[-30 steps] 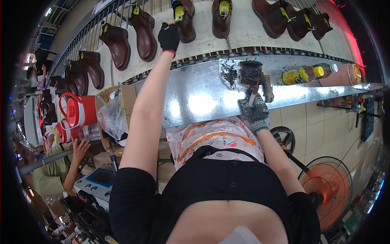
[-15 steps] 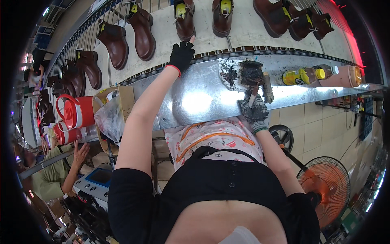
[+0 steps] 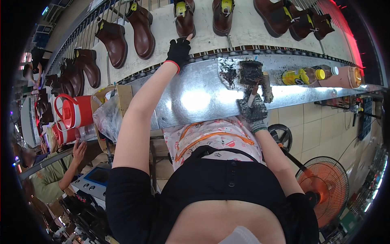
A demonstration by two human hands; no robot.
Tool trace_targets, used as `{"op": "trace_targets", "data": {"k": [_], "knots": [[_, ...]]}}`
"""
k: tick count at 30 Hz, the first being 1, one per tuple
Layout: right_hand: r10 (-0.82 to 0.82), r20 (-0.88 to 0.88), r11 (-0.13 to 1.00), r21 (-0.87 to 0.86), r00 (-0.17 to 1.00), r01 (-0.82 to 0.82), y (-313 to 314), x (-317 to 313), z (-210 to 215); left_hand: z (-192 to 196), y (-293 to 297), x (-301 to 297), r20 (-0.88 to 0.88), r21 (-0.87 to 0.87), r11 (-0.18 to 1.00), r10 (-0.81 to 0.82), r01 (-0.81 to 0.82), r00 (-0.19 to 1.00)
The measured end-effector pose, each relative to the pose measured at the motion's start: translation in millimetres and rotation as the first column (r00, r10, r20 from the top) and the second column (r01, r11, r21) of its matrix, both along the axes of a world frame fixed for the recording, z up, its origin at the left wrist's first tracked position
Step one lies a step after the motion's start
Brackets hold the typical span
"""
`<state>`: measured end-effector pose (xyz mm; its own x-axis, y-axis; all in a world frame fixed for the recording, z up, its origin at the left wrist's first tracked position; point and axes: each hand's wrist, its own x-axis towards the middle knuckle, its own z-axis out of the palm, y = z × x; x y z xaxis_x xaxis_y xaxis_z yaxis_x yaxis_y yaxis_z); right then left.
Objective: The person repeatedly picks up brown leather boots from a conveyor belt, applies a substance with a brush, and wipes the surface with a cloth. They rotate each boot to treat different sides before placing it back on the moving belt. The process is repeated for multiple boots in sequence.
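Fingers [image 3: 185, 40] of our gloved left hand [image 3: 178, 51] lie together, just short of a brown boot [image 3: 185, 18] beyond them, probably stiff and fairly heavy, best gripped at its collar, while our right hand [image 3: 252, 112] pinches a brush handle [image 3: 251, 99] over the metal surface [image 3: 195, 97].

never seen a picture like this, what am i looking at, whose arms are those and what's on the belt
This is one wide fisheye view from a camera worn on a person's head, looking down, so straight edges bend. The two arms rising from the lower edge are that person's own. The left hand, in a black glove, reaches toward a brown boot on the pale conveyor belt, where more boots lie in a row. The right hand, in a grey knit glove, holds a small brush by a dark-smeared pad on the metal ledge. Bottles lie further right.
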<state>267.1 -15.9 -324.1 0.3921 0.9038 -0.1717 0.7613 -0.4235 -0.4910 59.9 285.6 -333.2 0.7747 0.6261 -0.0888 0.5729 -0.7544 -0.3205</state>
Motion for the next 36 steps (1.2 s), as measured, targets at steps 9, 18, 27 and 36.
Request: {"op": "trace_targets", "data": {"k": [9, 18, 27, 36], "knots": [[-0.016, 0.002, 1.0, 0.013, 1.0, 0.016, -1.9, 1.8, -14.9, -20.4, -21.5, -30.3, 0.334, -0.256, 0.908, 0.405, -0.332, 0.851], [-0.063, 0.017, 0.983, 0.173, 0.998, 0.059, -1.2, -5.4, -8.0, -29.7, -65.3, -41.5, 0.327, -0.278, 0.817, 0.575, -0.505, 0.75], [0.016, 0.112, 0.997, 0.074, 0.994, -0.025, -0.7, -7.5, 1.9, -34.9, -130.3, -51.6, 0.553, -0.181, 0.876, 0.467, -0.448, 0.69], [-0.096, -0.092, 0.995, -0.015, 0.991, 0.095, -1.1, -14.6, 21.1, -31.3, -140.7, -51.1, 0.573, -0.217, 0.861, 0.494, -0.459, 0.654]]}}
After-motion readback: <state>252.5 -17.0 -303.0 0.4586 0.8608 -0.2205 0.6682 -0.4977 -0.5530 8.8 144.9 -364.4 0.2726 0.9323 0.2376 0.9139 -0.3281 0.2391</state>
